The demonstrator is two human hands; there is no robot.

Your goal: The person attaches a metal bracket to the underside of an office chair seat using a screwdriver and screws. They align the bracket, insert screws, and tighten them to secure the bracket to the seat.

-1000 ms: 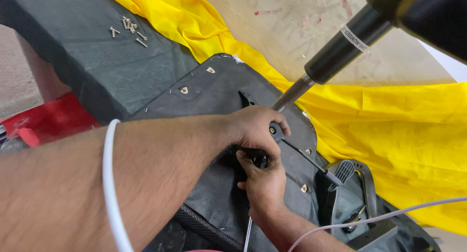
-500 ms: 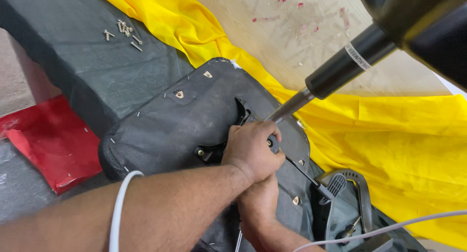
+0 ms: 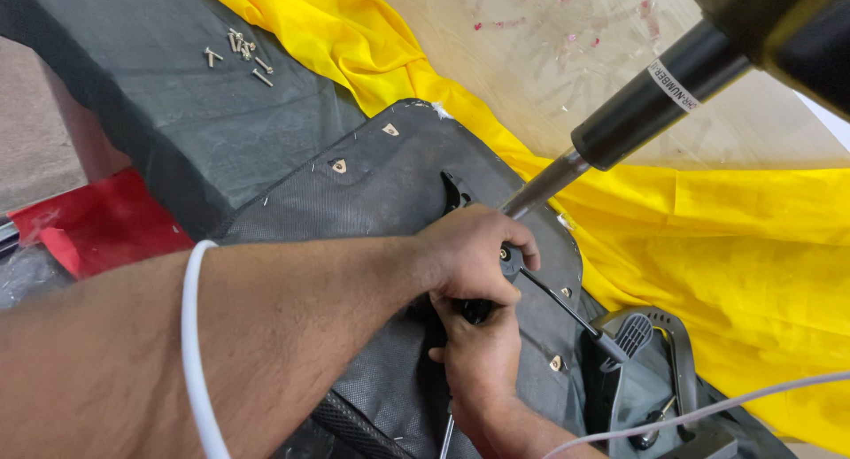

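Since a second ago our left hand (image 3: 469, 255) has slid toward 3 o'clock, fingers clamped on the black fitting (image 3: 509, 262) mid-underside of the seat base (image 3: 390, 185); our right hand (image 3: 478, 357), at 6 o'clock, grips beneath, so the work continues.

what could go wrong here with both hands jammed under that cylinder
Both hands, left and right, crowd one black fitting beside the gas cylinder; a slip could pinch fingers. The loose screws near the black cloth's edge could roll off. The white cable could snag.
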